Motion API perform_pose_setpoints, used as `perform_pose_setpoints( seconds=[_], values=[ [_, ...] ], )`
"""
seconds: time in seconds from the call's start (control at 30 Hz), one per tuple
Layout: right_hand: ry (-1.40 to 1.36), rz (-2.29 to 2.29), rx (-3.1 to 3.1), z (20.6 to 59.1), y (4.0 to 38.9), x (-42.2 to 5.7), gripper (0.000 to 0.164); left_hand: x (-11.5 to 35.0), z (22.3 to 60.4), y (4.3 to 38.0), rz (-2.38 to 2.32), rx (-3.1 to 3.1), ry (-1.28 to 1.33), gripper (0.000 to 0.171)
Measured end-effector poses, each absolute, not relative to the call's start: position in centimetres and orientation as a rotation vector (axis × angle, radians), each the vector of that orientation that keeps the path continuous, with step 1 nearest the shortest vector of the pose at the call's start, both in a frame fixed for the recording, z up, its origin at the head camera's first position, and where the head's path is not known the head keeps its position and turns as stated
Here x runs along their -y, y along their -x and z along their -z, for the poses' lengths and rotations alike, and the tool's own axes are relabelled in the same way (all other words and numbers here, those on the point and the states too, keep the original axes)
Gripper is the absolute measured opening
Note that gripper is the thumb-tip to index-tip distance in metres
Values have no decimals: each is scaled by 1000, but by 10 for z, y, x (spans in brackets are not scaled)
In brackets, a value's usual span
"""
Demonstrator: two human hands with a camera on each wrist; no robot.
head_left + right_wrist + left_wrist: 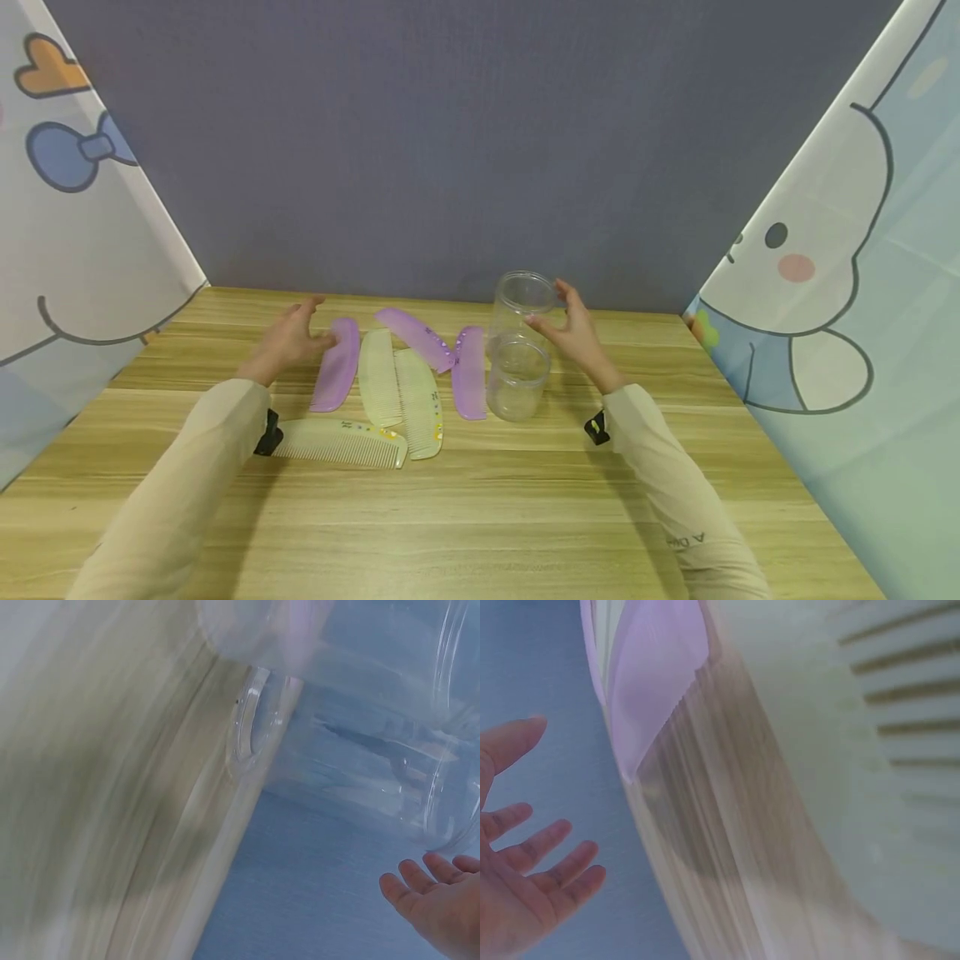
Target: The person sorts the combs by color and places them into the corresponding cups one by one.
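My left hand hovers with spread fingers beside a purple comb, holding nothing. In the left wrist view the same hand shows a loose thumb and fingers apart. On the right, my right hand is beside a tall clear plastic jar, thumb and fingers parted around its side; whether they touch it is hard to tell. Relaxed fingers of the right hand lie close to the tall jar in the right wrist view. A shorter clear jar stands in front of it.
Two more purple combs lie mid-table, one against the shorter jar. Pale green combs lie there too: an upright pair and one sideways near my left wrist. A grey panel backs the wooden table; cartoon-printed sheets flank it.
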State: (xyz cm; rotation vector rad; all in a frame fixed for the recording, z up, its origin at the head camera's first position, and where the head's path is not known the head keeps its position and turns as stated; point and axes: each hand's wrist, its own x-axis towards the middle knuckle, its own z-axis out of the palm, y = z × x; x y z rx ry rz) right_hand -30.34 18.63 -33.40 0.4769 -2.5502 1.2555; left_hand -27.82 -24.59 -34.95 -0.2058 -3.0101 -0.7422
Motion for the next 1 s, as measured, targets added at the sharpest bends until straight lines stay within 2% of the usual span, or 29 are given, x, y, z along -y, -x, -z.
perform_pose_setpoints(
  seconds=[0.3,1.0],
  values=[
    [-446,-1340,2539,338,306,-183,86,240,355,282,801,3029,223,78],
    [-412,-1436,2513,347,309,-183,84,229,366,289,736,3149,206,86]
  ],
)
